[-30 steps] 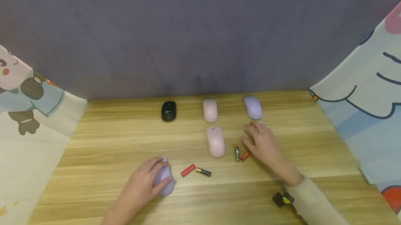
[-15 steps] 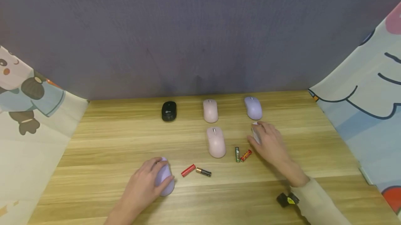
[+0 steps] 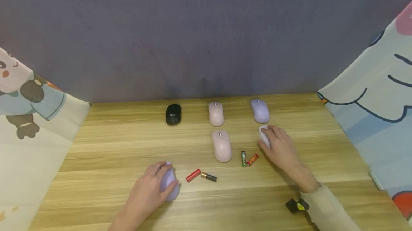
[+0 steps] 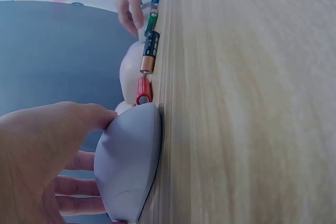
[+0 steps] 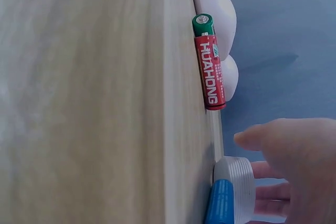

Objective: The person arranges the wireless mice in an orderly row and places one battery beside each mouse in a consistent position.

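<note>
My left hand (image 3: 146, 188) holds a lilac mouse (image 3: 168, 182) at the table's front left. In the left wrist view, the thumb touches one edge of that mouse (image 4: 128, 161) and the fingers lie on its far side. Farther right, my right hand (image 3: 280, 148) curves its fingers over a white mouse-like object (image 3: 264, 136), mostly covered from above. The right wrist view shows that white object's ribbed side (image 5: 242, 190), with the thumb slightly apart from it. Close by lies a blue battery (image 5: 220, 203). A red battery (image 3: 252, 160) and a green battery (image 3: 243, 158) lie left of the right hand.
Along the back stand a black mouse (image 3: 173, 114), a pink mouse (image 3: 216, 114) and another lilac mouse (image 3: 260, 111). A second pink mouse (image 3: 222, 146) sits mid-table. Between the hands lie a plain red battery (image 3: 193, 175) and a black-and-gold battery (image 3: 209, 176). A grey panel (image 3: 202, 38) rises behind.
My right hand has shifted right, away from the red and green batteries, and more of the white object shows beside its fingers. The left hand stays on the lilac mouse.
</note>
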Action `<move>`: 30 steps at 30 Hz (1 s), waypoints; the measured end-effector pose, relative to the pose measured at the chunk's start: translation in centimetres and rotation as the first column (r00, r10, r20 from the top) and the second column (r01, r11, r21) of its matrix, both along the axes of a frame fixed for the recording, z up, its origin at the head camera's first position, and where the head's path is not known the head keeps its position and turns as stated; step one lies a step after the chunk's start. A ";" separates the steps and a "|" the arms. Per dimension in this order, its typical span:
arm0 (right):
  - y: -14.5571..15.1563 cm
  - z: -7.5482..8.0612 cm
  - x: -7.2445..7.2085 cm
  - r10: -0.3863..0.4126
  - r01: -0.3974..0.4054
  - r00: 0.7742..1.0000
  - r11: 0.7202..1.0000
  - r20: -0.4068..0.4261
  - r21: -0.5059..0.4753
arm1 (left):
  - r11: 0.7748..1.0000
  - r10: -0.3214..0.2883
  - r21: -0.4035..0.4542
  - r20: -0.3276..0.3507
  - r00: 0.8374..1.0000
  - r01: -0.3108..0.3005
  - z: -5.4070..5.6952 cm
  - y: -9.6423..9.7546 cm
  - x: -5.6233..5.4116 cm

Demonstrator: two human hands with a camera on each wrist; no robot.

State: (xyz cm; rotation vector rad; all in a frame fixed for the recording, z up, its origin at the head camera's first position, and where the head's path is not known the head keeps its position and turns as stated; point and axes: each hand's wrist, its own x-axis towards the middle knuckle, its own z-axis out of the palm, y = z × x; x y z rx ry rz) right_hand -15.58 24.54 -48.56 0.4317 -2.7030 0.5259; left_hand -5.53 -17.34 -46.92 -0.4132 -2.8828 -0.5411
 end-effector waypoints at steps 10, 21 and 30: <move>0.2 0.0 0.2 0.000 0.000 1.000 1.000 0.014 0.007 | 1.000 0.010 0.005 -0.014 1.000 -0.010 0.1 0.3 0.0; 0.3 0.0 0.2 0.032 -0.032 0.999 0.999 -0.016 0.004 | 0.999 0.039 0.037 -0.037 0.999 -0.038 -0.1 0.8 -0.2; 0.3 0.0 0.1 0.020 -0.020 1.000 1.000 0.005 0.015 | 0.999 0.030 0.024 -0.038 0.999 -0.029 -0.3 0.4 0.0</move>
